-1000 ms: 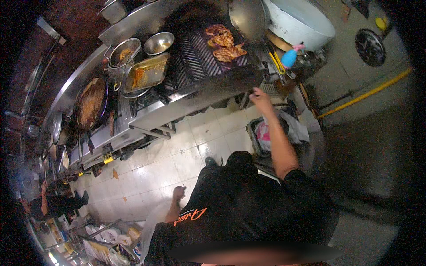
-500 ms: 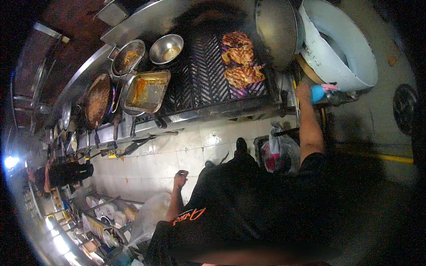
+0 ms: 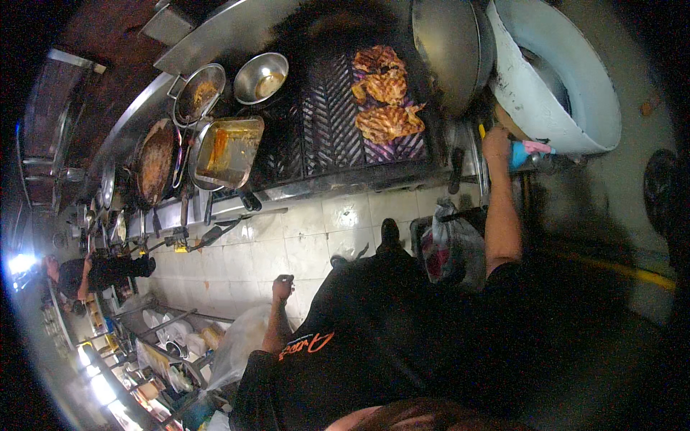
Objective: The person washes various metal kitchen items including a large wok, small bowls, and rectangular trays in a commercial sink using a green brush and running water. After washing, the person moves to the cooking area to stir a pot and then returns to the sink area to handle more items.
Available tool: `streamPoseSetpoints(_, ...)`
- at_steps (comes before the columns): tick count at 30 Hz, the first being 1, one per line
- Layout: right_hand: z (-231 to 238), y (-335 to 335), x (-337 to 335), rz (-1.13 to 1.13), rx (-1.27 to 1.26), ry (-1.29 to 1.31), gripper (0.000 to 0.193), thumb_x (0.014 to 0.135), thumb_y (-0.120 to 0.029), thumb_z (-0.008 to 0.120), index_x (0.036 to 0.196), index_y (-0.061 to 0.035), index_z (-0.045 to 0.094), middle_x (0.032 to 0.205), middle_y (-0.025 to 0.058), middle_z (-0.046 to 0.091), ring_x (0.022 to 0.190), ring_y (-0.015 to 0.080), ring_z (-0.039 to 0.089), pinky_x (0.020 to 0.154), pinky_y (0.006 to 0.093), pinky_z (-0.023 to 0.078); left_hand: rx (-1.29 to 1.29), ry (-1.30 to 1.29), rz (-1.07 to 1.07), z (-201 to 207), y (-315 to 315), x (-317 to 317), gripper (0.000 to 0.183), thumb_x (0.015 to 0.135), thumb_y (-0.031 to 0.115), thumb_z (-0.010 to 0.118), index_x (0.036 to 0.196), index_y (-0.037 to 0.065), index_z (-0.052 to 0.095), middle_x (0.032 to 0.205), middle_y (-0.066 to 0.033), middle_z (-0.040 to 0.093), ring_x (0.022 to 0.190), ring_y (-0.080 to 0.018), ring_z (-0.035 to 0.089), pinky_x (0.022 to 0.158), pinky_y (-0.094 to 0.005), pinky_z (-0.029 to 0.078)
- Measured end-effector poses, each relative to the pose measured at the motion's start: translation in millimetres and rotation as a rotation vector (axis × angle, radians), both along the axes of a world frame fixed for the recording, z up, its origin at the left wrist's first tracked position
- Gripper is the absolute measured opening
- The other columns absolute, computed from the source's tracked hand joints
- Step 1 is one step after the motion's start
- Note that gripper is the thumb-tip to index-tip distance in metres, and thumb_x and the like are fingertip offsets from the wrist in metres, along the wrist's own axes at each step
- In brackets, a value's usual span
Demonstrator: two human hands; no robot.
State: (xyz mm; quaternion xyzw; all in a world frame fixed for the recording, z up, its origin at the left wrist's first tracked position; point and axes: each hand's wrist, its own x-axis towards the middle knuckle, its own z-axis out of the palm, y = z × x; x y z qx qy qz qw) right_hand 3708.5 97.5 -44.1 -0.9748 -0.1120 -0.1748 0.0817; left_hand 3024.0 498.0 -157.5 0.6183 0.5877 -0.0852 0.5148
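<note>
My right arm stretches forward to the right end of the grill. My right hand (image 3: 497,146) is beside a blue object with a pink top (image 3: 530,149), below the large pale blue pot (image 3: 600,118). Its fingers are hidden, so any hold is unclear. A thin metal tool with a yellow end (image 3: 482,131) lies just left of that hand. My left hand (image 3: 283,287) hangs low over the tiled floor, fingers curled, with nothing visible in it. Browned, flattened pieces of meat (image 3: 388,123) lie on the dark grill grate (image 3: 327,118).
Left of the grate stand a metal bowl (image 3: 260,77), a strainer (image 3: 199,93), a square metal pan (image 3: 228,153) and a brown round pan (image 3: 156,161). A large round pan (image 3: 449,57) leans behind the meat. A plastic bag (image 3: 453,248) sits below the grill; another person (image 3: 100,276) stands far left.
The view has shifted slightly, so the grill and pans appear farther left. My right hand remains beside the pot; my left hand still hangs low with curled fingers.
</note>
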Motion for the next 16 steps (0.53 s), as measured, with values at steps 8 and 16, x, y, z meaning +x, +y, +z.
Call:
streamPoseSetpoints(8, 62, 14, -200, -0.222, 1.788, 0.790, 0.045, 0.091, -0.047, 0.043, 0.105, -0.0066, 0.055, 0.067, 0.0048, 0.053, 0.048, 0.0167, 0.050, 0.044, 0.0290, 0.044, 0.048, -0.138, -0.163, -11, 7, 15, 0.029, 0.083, 0.025, 0.063, 0.097, 0.000, 0.061, 0.073, -0.0105, 0.063, 0.054, -0.0174, 0.058, 0.050, -0.0269, 0.048)
streamPoseSetpoints(16, 161, 131, -270, 0.274, 1.957, 1.104, 0.050, 0.088, -0.044, 0.050, 0.129, -0.0149, 0.047, 0.080, 0.0023, 0.056, 0.047, 0.0130, 0.049, 0.042, 0.0255, 0.041, -0.094, -0.073, 0.004, -18, 41, -49, 0.033, 0.081, 0.029, 0.066, 0.096, 0.000, 0.061, 0.065, -0.0063, 0.059, 0.049, -0.0152, 0.056, 0.045, -0.0259, 0.046)
